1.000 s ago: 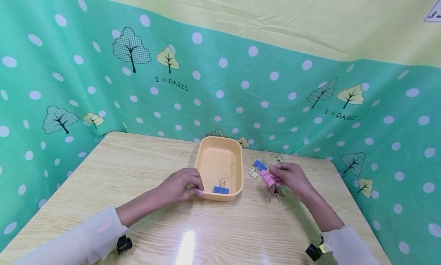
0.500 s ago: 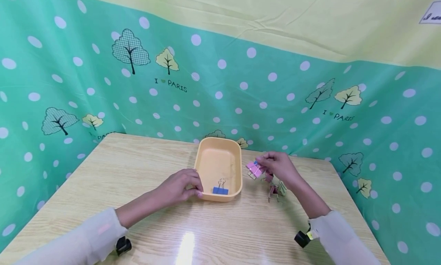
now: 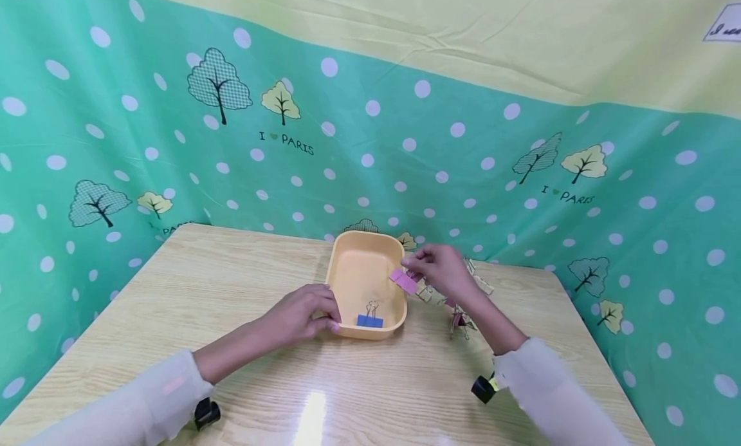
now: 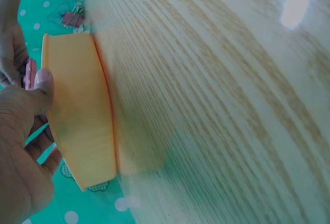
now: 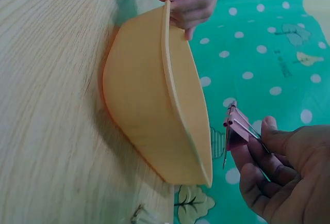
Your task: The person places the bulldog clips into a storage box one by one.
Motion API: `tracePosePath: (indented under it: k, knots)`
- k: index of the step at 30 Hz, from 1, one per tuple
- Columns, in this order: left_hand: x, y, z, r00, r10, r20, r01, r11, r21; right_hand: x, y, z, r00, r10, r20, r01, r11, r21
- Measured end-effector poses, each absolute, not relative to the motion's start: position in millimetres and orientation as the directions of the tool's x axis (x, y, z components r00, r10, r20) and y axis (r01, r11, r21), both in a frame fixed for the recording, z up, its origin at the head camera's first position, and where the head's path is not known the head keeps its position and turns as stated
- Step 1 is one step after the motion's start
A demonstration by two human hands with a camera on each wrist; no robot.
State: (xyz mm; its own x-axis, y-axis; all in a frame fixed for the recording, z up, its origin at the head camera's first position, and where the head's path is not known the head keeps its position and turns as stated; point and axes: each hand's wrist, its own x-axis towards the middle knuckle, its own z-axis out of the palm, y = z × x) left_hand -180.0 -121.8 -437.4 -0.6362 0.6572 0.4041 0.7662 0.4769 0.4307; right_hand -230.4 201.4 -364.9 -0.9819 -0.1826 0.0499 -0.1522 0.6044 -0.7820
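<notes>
My left hand [image 3: 305, 312] grips the near left corner of a yellow-orange plastic tray [image 3: 332, 266], thumb outside and fingers over the rim in the right wrist view. A pink binder clip [image 3: 403, 280] is pinched by one wire handle in my right hand [image 3: 439, 270], held at the tray's right rim. In the right wrist view the pink clip [image 5: 237, 128] shows its dark opening, thumb and fingertips on the handle. A blue binder clip [image 3: 370, 321] lies inside the tray at its near end, handles pointing up.
Right of the tray, several more binder clips lie loosely on the wooden table [image 3: 243, 259], among them a cream one [image 3: 425, 294] and a dark red one [image 3: 459, 320], partly behind my right arm. A polka-dot curtain [image 3: 312, 195] hangs behind the table.
My right hand has lifted the pink binder clip from the pile and carried it left to the tray's right rim. The left hand has stayed on the tray's corner.
</notes>
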Motion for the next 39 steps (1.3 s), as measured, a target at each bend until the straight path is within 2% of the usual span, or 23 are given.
tracePosePath:
  k: [7, 12, 24, 33, 39]
  knots:
    - [-180.0, -122.1, -437.0, -0.644, 0.653, 0.398, 0.76, 0.486, 0.432, -234.5, 177.5, -362.3, -0.959, -0.258, 0.117, -0.269, 0.699, -0.663]
    - [-179.9, -121.7, -436.6, -0.634, 0.657, 0.408, 0.769, 0.48, 0.422, -234.9, 164.7, -365.1, -0.941, -0.317, 0.121, -0.32, 0.709, -0.628]
    - [-179.4, -121.1, -435.5, -0.651, 0.659, 0.376, 0.753, 0.498, 0.431, -228.5, 145.6, -377.0, -0.915, -0.395, 0.079, -0.378, 0.776, -0.504]
    - [-179.9, -121.4, -435.4, -0.66, 0.659, 0.362, 0.744, 0.506, 0.436, -224.4, 141.2, -381.9, -0.893, -0.446, 0.052, -0.415, 0.774, -0.478]
    - [-181.0, -122.0, -437.6, -0.649, 0.662, 0.374, 0.755, 0.504, 0.419, -221.6, 141.3, -382.8, -0.889, -0.451, 0.076, -0.44, 0.797, -0.414]
